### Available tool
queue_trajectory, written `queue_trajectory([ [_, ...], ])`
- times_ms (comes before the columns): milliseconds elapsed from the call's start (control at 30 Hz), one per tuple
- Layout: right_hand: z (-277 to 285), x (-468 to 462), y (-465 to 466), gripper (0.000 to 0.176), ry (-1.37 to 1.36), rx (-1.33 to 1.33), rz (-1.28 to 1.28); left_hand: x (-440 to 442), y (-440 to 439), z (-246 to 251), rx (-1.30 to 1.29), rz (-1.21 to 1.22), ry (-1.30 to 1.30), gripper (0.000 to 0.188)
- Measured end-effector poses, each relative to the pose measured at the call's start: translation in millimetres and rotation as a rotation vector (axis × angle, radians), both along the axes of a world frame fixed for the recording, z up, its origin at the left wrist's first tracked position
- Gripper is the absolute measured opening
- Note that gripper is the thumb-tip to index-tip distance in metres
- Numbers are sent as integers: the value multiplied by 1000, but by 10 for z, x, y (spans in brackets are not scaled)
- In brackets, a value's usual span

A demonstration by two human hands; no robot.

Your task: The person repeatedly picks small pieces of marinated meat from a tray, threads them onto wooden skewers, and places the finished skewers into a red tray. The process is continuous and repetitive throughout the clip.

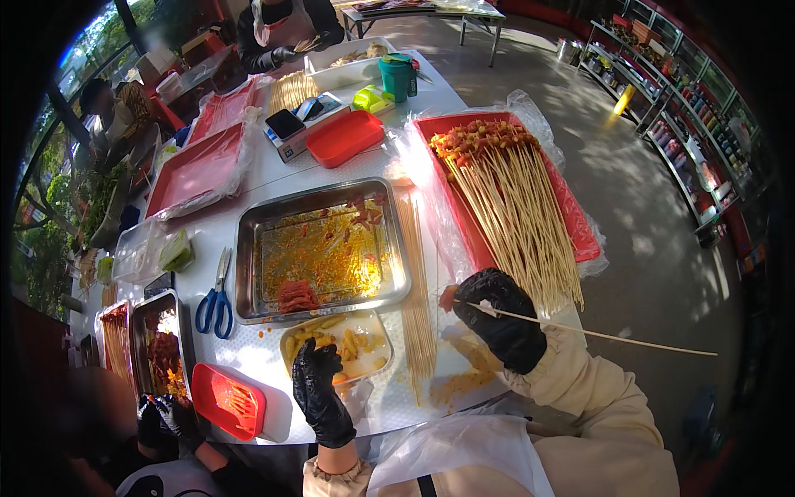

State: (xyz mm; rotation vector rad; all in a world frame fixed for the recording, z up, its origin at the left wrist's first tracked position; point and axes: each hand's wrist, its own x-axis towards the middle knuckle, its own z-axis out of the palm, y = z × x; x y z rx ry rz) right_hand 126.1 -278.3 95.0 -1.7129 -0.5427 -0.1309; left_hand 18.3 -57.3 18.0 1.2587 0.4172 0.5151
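My right hand (497, 320), in a black glove, grips a bamboo skewer (627, 338) whose bare end points right. A piece of red meat (446, 298) shows at the skewer's other end, by my fingertips. My left hand (320, 388), also black-gloved, is over the near left edge of a small tray (384, 363) with yellow pickled peppers (353, 341). Its fingers are curled, and whether anything is between them is hidden. Beyond that tray, a steel tray (317, 233) holds orange oily marinade and slices of red meat (297, 296). Loose bamboo skewers (417, 298) lie between my hands.
At right, a plastic-lined red tray (584, 239) holds many loaded skewers (515, 192). Blue-handled scissors (215, 304) lie left of the steel tray. A red dish (214, 397) is near a co-worker's gloved hands (164, 419). Another person (286, 37) stands across the table.
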Motion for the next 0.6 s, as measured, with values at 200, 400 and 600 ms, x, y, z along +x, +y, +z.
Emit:
queue_trajectory([
  [200,-37,1124,-858,11,-568,-393,-349,89,-22,84,46,-52,67,34],
  [400,-142,2224,-1384,11,-752,-748,-257,119,-57,125,45,-42,84,32],
  [600,-304,2669,-1528,28,-1109,-1226,-44,43,70,-1,-39,-43,84,35],
])
